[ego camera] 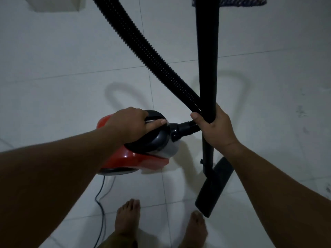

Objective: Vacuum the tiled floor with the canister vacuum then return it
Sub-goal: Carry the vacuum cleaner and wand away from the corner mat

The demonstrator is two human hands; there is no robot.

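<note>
Standing at the bottom centre of the frame, two bare feet (127, 219) are seen on the tiled floor (53, 56), with a thin dark power cord (100, 199) trailing just to their left toward the lower edge.

Floor nozzle (215, 187): black, long and narrow, set on the tiles at lower right of centre, one end near the right foot.

Canister vacuum (136, 158): red body with a dark rounded top and grey front, located at centre frame above the feet; whether it rests on the floor or is lifted cannot be told.

Left hand (130, 122): laid over the dark top of the canister, its fingers (155, 122) curled round the handle there, thumb side toward the hose socket.

Right hand (213, 126): placed right of centre, fingers wrapped round the black wand (207, 51) and, against it, the lower end of the hose; the thumb is pressed on the hose side.

Wand: held near upright, running from the nozzle to the top edge of the frame.

Corrugated hose (143, 51): black, led from the canister's front socket, past the right hand, then diagonally to the upper left of the frame.

A white object (55, 5) is noted at upper left, and a dark patterned item (241, 1) at the top right edge.
</note>
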